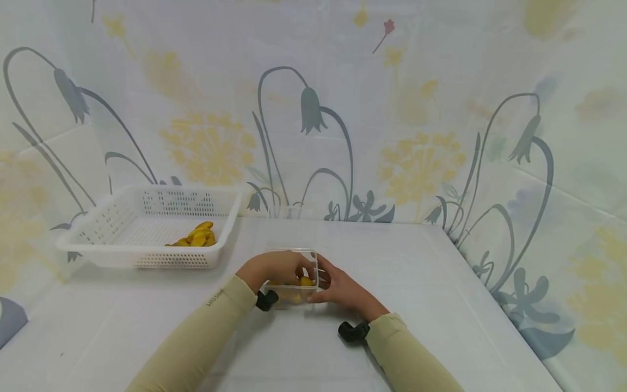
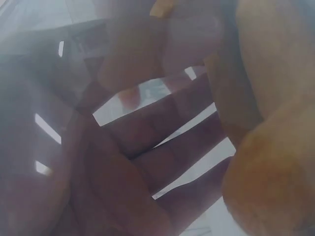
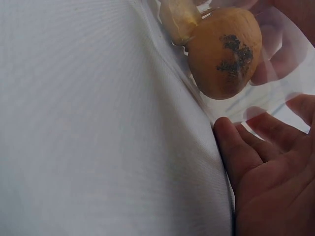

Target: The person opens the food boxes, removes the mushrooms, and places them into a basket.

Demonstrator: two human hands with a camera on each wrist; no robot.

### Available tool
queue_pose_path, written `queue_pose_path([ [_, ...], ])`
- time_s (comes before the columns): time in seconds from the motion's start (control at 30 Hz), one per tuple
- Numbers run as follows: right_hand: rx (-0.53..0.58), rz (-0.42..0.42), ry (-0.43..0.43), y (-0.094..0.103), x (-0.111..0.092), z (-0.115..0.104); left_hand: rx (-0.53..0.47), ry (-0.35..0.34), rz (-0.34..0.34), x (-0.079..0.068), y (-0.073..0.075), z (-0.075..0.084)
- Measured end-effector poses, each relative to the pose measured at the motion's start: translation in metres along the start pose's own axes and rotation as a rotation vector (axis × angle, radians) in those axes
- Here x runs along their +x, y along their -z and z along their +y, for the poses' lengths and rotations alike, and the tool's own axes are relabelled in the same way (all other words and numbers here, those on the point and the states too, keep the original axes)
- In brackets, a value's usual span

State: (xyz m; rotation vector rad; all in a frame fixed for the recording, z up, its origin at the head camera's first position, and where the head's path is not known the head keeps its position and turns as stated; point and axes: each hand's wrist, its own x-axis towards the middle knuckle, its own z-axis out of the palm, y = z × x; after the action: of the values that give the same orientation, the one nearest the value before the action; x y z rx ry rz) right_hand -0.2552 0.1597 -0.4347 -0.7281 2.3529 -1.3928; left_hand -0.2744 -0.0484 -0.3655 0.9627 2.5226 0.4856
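Observation:
A clear plastic box stands on the table with yellow fruit inside. My left hand reaches down into it, fingers bent beside the fruit; whether they grip a piece is hidden. In the right wrist view, a rounded yellow fruit with a dark patch shows through the plastic, the left fingers close beside it. My right hand rests against the box's right side, its fingers spread and fairly straight. Through the plastic, the left wrist view shows the right hand and blurred fruit at the right.
At the left back stands a white perforated basket holding several yellow fruits. A white cloth covers the table. A flower-patterned sheet hangs behind. Each wrist carries a black camera mount.

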Motion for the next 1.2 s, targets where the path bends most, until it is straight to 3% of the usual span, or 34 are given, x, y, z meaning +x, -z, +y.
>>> queue_pose_path([
  [0.43,0.018,-0.005,0.005,-0.002,0.0,-0.002,-0.002,0.013,0.015,-0.003,-0.004,0.001],
  [0.8,0.033,-0.008,-0.009,-0.001,0.001,0.001,-0.006,0.02,0.068,-0.01,0.003,0.002],
  [1.2,0.044,-0.01,-0.004,0.0,0.0,0.0,-0.093,0.012,0.129,-0.024,0.011,0.001],
])
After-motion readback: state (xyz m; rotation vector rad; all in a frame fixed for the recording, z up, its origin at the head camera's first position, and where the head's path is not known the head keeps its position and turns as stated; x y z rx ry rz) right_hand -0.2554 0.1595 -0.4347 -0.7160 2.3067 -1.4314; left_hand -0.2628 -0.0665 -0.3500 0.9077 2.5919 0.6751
